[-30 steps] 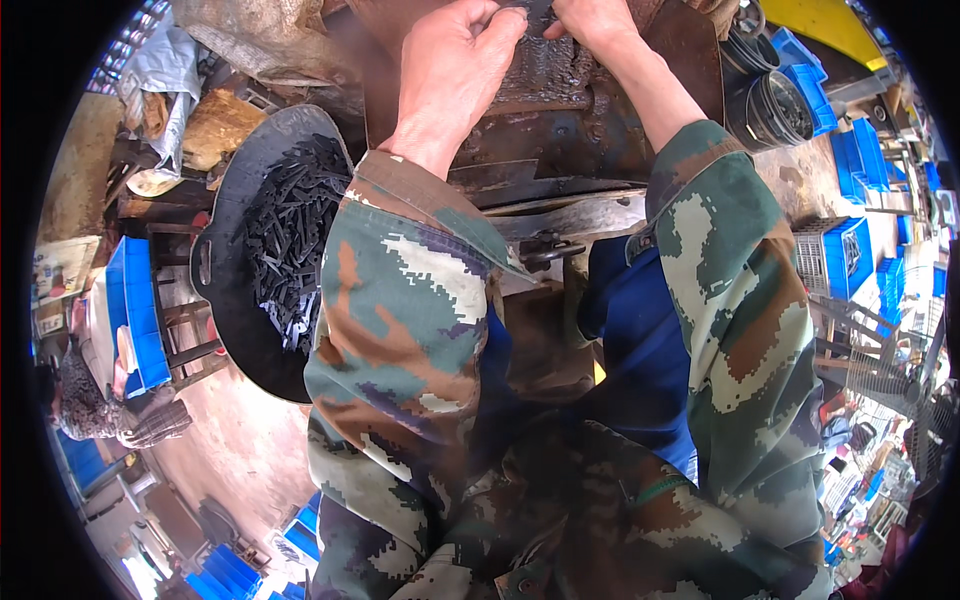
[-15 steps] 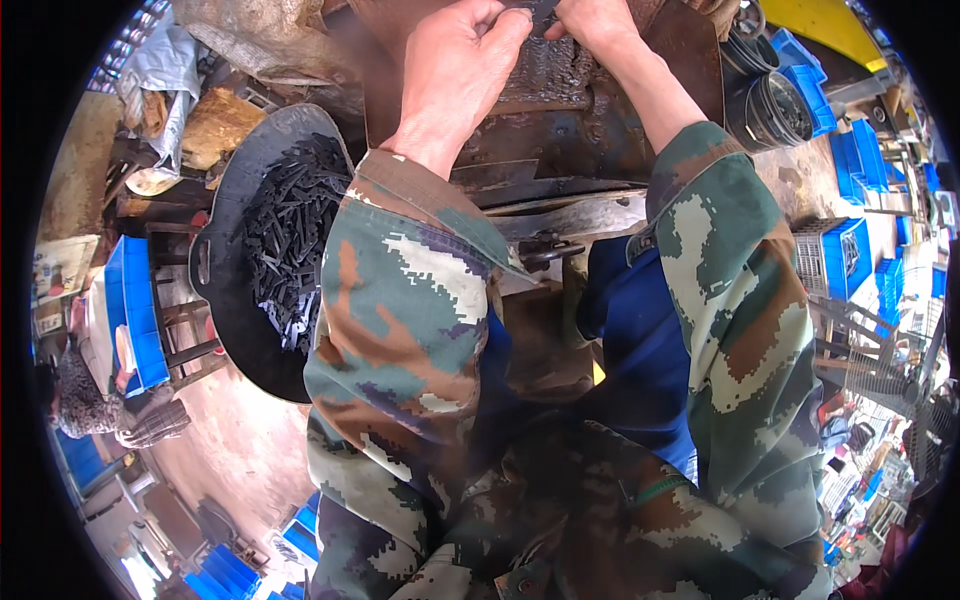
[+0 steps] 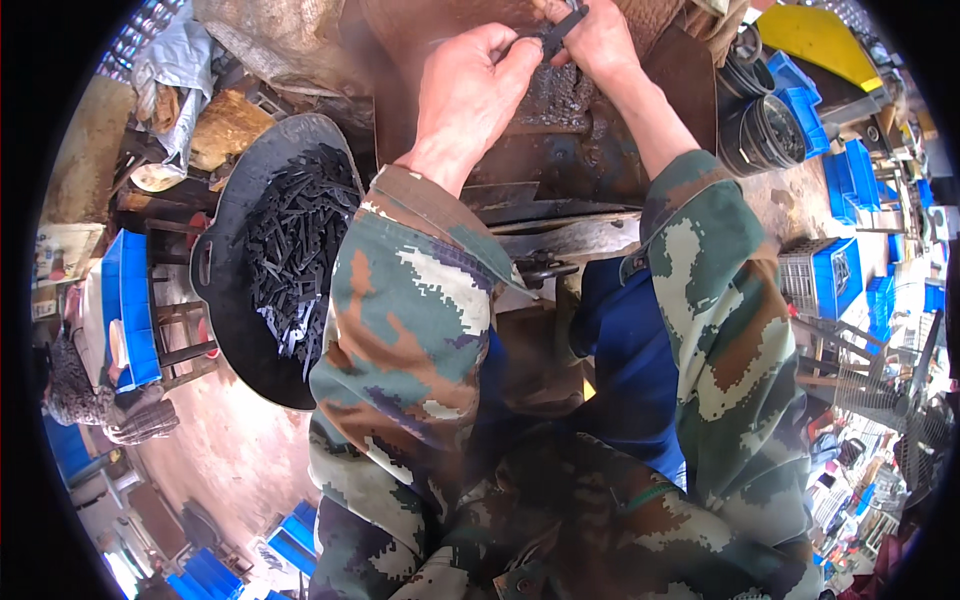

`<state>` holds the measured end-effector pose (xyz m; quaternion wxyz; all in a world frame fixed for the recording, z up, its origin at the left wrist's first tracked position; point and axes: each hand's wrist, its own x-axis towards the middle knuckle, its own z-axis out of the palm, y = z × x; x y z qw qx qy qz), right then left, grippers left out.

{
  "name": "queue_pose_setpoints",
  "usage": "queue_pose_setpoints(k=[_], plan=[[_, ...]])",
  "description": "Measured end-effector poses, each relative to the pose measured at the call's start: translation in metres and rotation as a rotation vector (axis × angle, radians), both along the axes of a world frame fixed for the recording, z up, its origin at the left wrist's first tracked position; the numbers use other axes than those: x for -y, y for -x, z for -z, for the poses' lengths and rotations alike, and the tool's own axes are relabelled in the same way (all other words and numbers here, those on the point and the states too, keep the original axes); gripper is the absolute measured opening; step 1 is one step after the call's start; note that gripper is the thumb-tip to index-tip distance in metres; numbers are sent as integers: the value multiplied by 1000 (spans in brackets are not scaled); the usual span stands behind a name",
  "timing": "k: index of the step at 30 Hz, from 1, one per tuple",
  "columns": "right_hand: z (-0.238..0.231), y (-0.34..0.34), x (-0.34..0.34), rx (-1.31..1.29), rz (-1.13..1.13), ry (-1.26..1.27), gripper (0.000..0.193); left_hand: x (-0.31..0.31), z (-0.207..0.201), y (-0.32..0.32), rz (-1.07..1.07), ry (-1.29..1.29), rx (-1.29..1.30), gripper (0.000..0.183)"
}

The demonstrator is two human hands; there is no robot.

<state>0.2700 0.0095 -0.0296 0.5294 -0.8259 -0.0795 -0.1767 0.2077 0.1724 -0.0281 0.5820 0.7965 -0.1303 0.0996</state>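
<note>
At the top middle, my right hand (image 3: 598, 45) grips a small flat black metal piece (image 3: 563, 34), which slants up to the right across its fingers. My left hand (image 3: 470, 98) is closed in a pinch beside it, thumb and forefinger together near the piece's lower end. What those fingertips hold, if anything, is hidden. Both hands are above a brown, rusty metal work surface (image 3: 620, 150) with a wet, dark, lumpy patch (image 3: 560, 105). To the left of my sleeve stands a wide black pan (image 3: 240, 340), heaped with many thin black strips (image 3: 295, 235).
A sackcloth (image 3: 270, 40) and a silvery bag (image 3: 170, 80) lie at the upper left. Black buckets (image 3: 755, 150) and blue crates (image 3: 835, 275) stand on the right. A blue bin (image 3: 130, 310) is at the left, near another person's patterned sleeve (image 3: 80, 385). Beyond the crates is a fan (image 3: 880, 390).
Both hands appear lower in the picture, and the view has shifted a little. The right hand's black piece now shows more fully, tilted upward to the right.
</note>
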Motion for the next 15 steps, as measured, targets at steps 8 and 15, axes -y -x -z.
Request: queue_pose_setpoints(k=[8,15], plan=[[12,-7,1,-166,23,-89,32,-9,-20,7,-66,13,-74,21],[-8,45,11,-397,-124,-223,29,-21,-9,-7,-113,191,-87,19]])
